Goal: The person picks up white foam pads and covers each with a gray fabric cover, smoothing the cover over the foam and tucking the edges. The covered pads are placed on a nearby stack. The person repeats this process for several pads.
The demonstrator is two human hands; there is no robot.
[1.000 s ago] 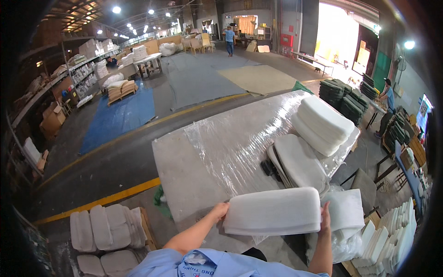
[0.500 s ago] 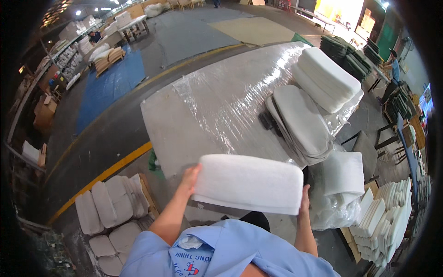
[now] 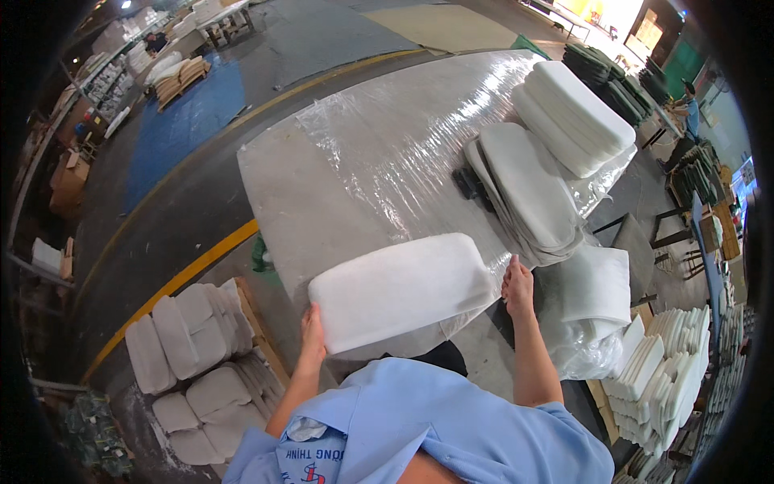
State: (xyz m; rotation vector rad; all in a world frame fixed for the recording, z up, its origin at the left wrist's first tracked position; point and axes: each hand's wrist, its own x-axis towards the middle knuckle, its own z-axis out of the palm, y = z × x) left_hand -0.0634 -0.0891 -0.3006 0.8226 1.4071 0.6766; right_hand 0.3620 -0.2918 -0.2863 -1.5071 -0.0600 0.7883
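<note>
A thick white cushion pad (image 3: pixel 403 292) with rounded corners lies tilted in front of me, over the near edge of the plastic-covered table (image 3: pixel 355 194). My left hand (image 3: pixel 313 329) grips its left end, thumb on top and fingers underneath. Just off the pad's right end is my right hand (image 3: pixel 518 287), its fingers curled closed and the thumb pointing up. Whether anything small is inside those fingers cannot be made out. Beyond that hand, a stack of light grey pads (image 3: pixel 528 189) rests on the table, with a black object (image 3: pixel 466 184) beside it.
Behind the grey pads stands a pile of white pads (image 3: pixel 572 117). Bagged white padding (image 3: pixel 592 294) is to the right, near a pallet of upright pads (image 3: pixel 669 371). More stacked pads (image 3: pixel 193 339) sit at lower left. A person (image 3: pixel 689 121) works at the far right.
The pad has swung, its right end moving up and away and its left end closer to me. My right hand has come off the pad and closed. My left hand has moved slightly left and down.
</note>
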